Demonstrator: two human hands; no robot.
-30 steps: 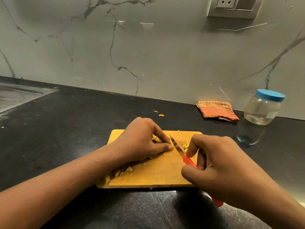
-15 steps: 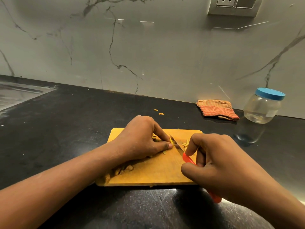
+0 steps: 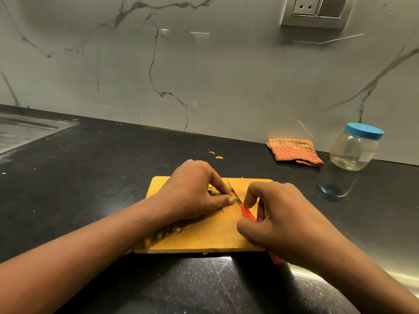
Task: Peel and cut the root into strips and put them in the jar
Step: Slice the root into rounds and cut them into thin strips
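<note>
A yellow cutting board (image 3: 210, 236) lies on the black counter. My left hand (image 3: 192, 191) pinches a small piece of root (image 3: 232, 194) down on the board; most of the piece is hidden under the fingers. My right hand (image 3: 278, 220) grips the red-handled knife (image 3: 246, 213), forefinger along the blade's back, and the blade rests against the root beside my left fingertips. Peel scraps (image 3: 172, 231) lie on the board under my left wrist. A clear jar (image 3: 353, 150) with a blue lid stands at the back right, closed.
A folded orange checked cloth (image 3: 294, 151) lies by the marble wall, left of the jar. Two small root bits (image 3: 215, 155) sit on the counter behind the board. A steel sink drainboard (image 3: 25, 130) is at the far left. A wall socket (image 3: 315, 10) is above.
The knife blade has slid a little closer to my left fingertips. Both hands stay in place on the board.
</note>
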